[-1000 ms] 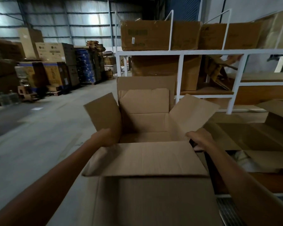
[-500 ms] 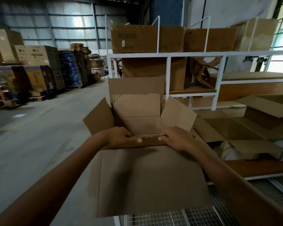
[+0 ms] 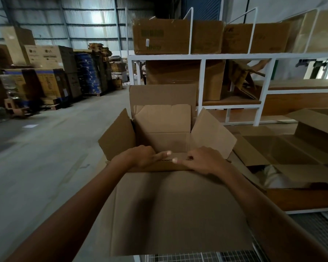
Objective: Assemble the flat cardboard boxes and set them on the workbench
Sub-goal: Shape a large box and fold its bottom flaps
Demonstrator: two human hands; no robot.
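A brown cardboard box (image 3: 176, 208) stands open in front of me, its near wall facing the camera and its side and far flaps sticking up. My left hand (image 3: 142, 157) and my right hand (image 3: 203, 159) rest side by side on the near top edge, both gripping the near flap folded down there, thumbs almost touching. The box's bottom is hidden behind its near wall.
Another opened cardboard box (image 3: 292, 154) lies on the wooden workbench (image 3: 301, 199) at right. A white shelf rack (image 3: 201, 57) behind holds several brown boxes. Wire mesh (image 3: 320, 227) shows at lower right. Stacked cartons (image 3: 47, 72) line the far left beyond the concrete floor (image 3: 36, 167).
My hands came from the side flaps to the middle of the near edge and pressed the near flap down. In the last half second they stayed put.
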